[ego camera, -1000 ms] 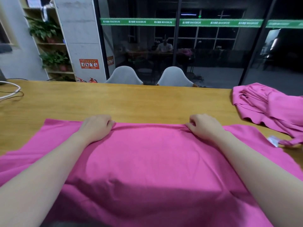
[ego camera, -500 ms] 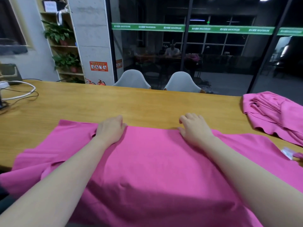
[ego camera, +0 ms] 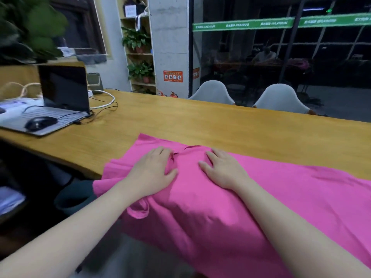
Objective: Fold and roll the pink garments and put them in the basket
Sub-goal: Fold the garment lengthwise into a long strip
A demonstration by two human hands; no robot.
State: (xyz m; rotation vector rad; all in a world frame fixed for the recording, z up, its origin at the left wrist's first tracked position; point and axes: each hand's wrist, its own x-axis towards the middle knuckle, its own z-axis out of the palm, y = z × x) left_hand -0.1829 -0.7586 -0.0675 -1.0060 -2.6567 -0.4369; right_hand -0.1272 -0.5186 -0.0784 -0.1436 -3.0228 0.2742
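Observation:
A pink garment (ego camera: 281, 197) lies spread over the near edge of the wooden table (ego camera: 200, 121), its front part hanging off toward me. My left hand (ego camera: 154, 171) lies flat on the garment's left part with fingers straight. My right hand (ego camera: 222, 169) rests flat beside it, also with straight fingers. Between the two hands the cloth shows a small crease and an opening at its far edge. No basket is in view.
An open laptop (ego camera: 60, 97) with a black mouse (ego camera: 40, 123) and cables stands at the table's far left. Two white chairs (ego camera: 212, 93) stand behind the table. A dark round bin (ego camera: 74, 195) sits on the floor below the table's left edge.
My view has swung left, so the second pink pile at the right is out of sight. Both hands have slid left along the garment and closer together, now lying flat.

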